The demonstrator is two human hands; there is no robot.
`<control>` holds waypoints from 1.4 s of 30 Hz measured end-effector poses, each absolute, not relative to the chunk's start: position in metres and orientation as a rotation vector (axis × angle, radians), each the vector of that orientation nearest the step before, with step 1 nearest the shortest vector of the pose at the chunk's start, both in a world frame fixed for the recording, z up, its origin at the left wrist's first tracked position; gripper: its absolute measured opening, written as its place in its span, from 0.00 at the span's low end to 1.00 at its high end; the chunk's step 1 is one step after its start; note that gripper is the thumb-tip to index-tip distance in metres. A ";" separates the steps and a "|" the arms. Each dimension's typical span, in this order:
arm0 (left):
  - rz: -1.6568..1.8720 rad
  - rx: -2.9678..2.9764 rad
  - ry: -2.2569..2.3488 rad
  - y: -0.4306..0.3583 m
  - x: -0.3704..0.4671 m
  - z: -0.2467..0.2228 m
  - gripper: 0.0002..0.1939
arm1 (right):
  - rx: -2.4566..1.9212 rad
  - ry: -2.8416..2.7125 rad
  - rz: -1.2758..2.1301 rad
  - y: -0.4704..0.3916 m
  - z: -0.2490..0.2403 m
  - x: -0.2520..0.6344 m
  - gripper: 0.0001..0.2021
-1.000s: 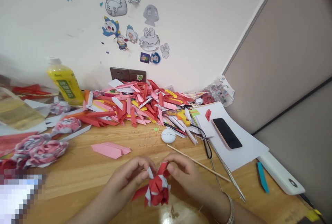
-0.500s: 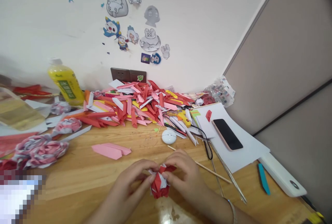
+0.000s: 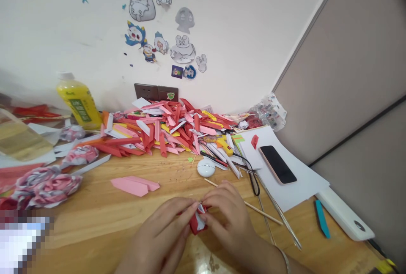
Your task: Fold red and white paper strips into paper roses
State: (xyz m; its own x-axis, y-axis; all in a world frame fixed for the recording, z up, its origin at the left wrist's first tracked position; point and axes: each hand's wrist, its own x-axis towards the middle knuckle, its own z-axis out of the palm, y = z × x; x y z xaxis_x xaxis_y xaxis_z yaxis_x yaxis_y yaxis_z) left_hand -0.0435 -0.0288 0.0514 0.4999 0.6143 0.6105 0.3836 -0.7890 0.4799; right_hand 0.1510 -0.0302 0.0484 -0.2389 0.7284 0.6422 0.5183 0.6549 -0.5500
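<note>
Between both hands, low in the middle of the view, is a small red and white folded paper piece (image 3: 199,222). My left hand (image 3: 168,227) pinches it from the left, its fingers covering much of that side. From the right, my right hand (image 3: 226,215) grips it with thumb and fingertips. Parts of the paper are hidden behind the fingers. Beyond my left hand, two pink folded paper strips (image 3: 135,185) lie on the wooden table (image 3: 95,206). A white rounded case (image 3: 206,167) sits just past the hands, near a thin wooden stick (image 3: 263,213).
Folded paper strips (image 3: 161,130) are heaped against the wall. A yellow glue gun (image 3: 224,144) lies at their right. A phone (image 3: 278,164) rests on white paper. At left stand a yellow drink bottle (image 3: 79,102) and pink-white paper roses (image 3: 47,185).
My left fingers have moved further over the red and white paper, hiding more of it. The paper has been turned, and its red flap on the right shows less.
</note>
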 end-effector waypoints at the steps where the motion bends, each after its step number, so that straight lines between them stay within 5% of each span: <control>1: 1.178 2.491 0.848 -0.030 -0.044 0.050 0.30 | -0.988 -1.906 0.280 -0.030 0.048 0.151 0.06; 10: 1.231 2.385 0.847 -0.025 -0.041 0.053 0.15 | -0.971 -1.906 0.413 -0.030 0.045 0.148 0.12; 14: 0.992 2.098 0.931 -0.022 -0.039 0.055 0.02 | -1.009 -1.873 0.689 -0.029 0.045 0.148 0.15; 24: 0.509 1.685 0.919 -0.007 -0.038 0.037 0.11 | -1.210 -1.678 1.301 -0.023 0.025 0.146 0.17; 34: 0.472 1.842 1.080 -0.010 -0.036 0.030 0.13 | -1.086 -2.108 0.802 -0.020 0.031 0.147 0.13; 42: 0.412 2.151 1.120 -0.010 -0.037 0.035 0.13 | -1.134 -2.148 0.804 -0.022 0.031 0.149 0.08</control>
